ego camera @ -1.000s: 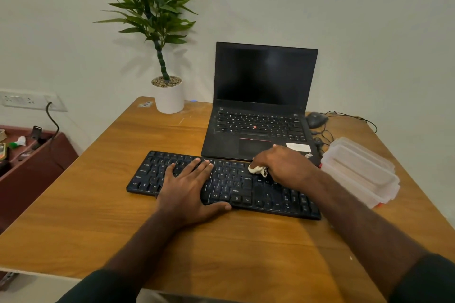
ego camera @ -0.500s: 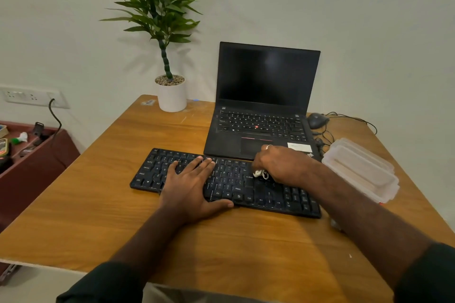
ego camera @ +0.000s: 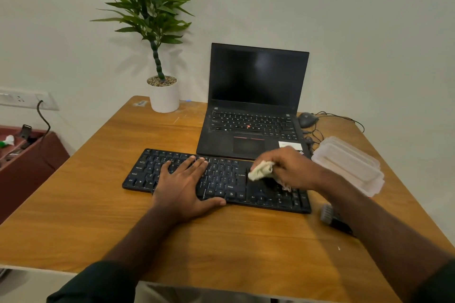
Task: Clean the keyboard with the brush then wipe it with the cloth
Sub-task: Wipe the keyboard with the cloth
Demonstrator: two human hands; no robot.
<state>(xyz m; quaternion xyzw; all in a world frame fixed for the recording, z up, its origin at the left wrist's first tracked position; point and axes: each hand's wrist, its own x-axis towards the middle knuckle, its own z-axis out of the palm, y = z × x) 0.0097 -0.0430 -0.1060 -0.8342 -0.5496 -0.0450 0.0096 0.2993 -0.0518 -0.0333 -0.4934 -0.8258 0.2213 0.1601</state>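
The left hand (ego camera: 183,186) lies flat, fingers straight and spread, on the left half of the flat black plastic keyboard (ego camera: 221,179) on the wooden desk (ego camera: 98,216). The right hand (ego camera: 288,170) has fingers curled around a crumpled cream cloth (ego camera: 261,171), over the keys to the right of the left fingers; the grey-bristled brush (ego camera: 327,214) lies right of the keyboard

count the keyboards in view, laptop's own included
2: the black keyboard lies on the table under both hands; the laptop behind it has its own.
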